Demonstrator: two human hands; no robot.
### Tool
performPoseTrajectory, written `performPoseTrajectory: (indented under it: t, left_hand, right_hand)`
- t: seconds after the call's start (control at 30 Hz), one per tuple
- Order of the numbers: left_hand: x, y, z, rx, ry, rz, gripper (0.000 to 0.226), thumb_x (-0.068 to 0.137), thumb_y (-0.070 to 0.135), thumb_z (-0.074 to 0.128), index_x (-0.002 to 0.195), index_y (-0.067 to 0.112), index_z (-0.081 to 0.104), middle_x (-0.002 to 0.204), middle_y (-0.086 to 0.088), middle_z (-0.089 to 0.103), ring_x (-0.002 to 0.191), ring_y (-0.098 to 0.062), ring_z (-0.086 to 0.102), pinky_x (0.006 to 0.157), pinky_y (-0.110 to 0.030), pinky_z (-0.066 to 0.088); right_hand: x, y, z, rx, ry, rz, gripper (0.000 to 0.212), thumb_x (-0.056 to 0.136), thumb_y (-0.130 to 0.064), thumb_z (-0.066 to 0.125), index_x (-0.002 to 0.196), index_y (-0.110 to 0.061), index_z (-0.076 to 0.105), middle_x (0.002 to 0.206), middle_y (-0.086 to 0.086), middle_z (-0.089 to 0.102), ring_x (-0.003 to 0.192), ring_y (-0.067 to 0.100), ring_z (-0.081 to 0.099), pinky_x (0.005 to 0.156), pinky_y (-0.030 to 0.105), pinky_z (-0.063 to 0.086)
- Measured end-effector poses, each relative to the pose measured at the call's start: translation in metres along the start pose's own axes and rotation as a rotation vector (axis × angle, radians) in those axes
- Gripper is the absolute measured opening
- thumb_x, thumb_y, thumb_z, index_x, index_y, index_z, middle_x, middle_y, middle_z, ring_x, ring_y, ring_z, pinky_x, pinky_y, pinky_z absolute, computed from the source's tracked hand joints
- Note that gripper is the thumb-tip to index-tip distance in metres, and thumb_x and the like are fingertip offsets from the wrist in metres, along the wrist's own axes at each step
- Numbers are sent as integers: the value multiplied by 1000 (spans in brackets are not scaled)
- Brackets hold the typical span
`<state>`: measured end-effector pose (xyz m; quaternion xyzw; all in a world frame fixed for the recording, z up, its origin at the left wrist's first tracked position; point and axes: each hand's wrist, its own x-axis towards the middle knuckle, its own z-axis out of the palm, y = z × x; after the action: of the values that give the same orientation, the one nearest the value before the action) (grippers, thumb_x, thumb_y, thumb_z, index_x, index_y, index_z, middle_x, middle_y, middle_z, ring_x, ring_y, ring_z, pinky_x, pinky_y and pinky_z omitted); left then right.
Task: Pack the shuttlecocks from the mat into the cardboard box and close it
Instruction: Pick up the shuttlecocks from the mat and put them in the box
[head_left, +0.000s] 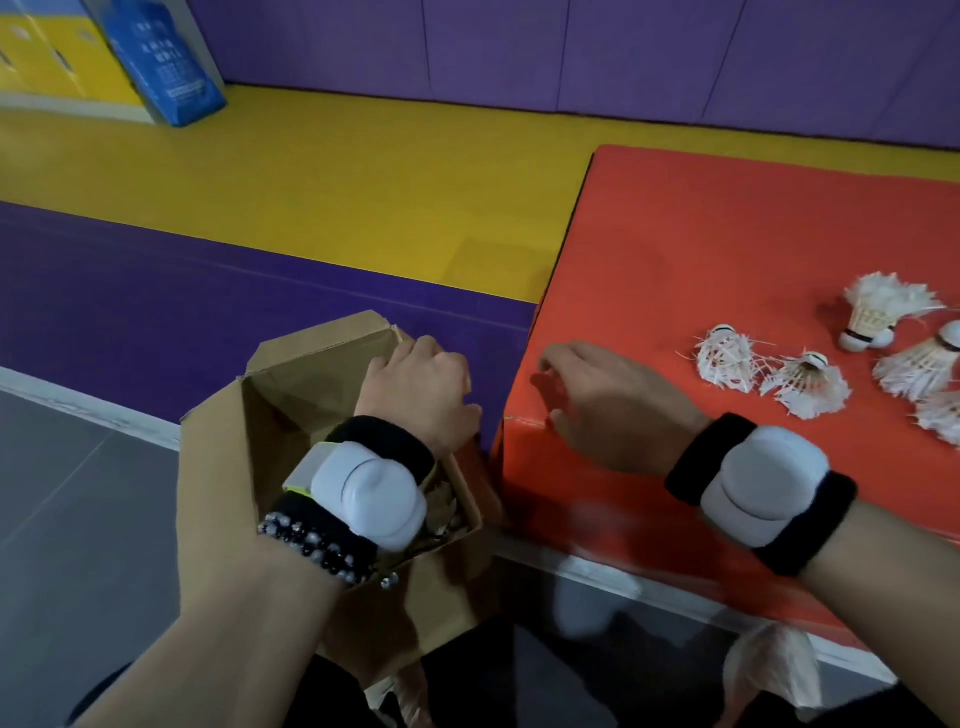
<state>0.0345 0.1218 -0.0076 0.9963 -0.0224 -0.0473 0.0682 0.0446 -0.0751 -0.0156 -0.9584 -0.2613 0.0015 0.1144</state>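
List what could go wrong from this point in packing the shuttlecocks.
1. The cardboard box sits tilted beside the red mat, steadied only by the left hand; it may tip and spill.
2. The shuttlecocks have frayed feathers that a hard grab could crush.
3. The right hand rests away from them, so reaching across could knock some off.

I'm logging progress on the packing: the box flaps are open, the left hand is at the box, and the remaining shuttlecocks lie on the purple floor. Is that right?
One detail is off. The head view shows the remaining shuttlecocks on the red mat, not the purple floor. The rest stands: the cardboard box has its flaps open and the left hand is at it.
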Motion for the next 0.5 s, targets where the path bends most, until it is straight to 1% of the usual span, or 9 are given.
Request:
performPoseTrajectory:
  t: [0.1, 0.2, 0.33, 0.43, 0.5]
  left_hand:
    - [6, 26, 4, -58, 43, 66, 23, 81, 43, 64, 98, 29, 64, 115, 1, 54, 117, -23, 46, 98, -41, 35]
    - [11, 44, 8, -94, 60, 142, 19, 81, 41, 64, 95, 29, 64, 111, 3, 54, 113, -22, 47, 96, -40, 36]
    - [15, 70, 17, -173, 115, 278, 20, 81, 39, 66, 97, 28, 65, 107, 6, 56, 109, -20, 49, 92, -37, 38]
    - [16, 90, 26, -226, 157, 355, 28, 80, 36, 66, 105, 25, 66, 107, 4, 58, 106, -21, 52, 91, -40, 42]
    - [18, 104, 32, -247, 205, 392, 34, 74, 35, 64, 106, 22, 67, 102, 1, 61, 101, -25, 58, 84, -45, 48]
  right_hand:
    - [-15, 25, -10, -50, 17, 80, 36, 83, -21, 58, 117, -14, 51, 117, 9, 56, 111, 32, 52, 87, 44, 47]
    - [-26, 44, -18, -93, 60, 119, 35, 87, -23, 57, 119, -11, 53, 114, 11, 57, 110, 34, 52, 90, 45, 46]
    - [-42, 69, -32, -147, 60, 203, 40, 87, -26, 57, 123, -11, 53, 119, 12, 55, 116, 32, 47, 98, 42, 40]
    - [-55, 89, -39, -216, 106, 227, 41, 80, -23, 64, 117, -8, 58, 112, 13, 56, 109, 33, 47, 93, 38, 37]
    - [-63, 104, -43, -252, 120, 260, 41, 74, -21, 68, 111, -5, 60, 107, 15, 56, 103, 35, 47, 89, 39, 37]
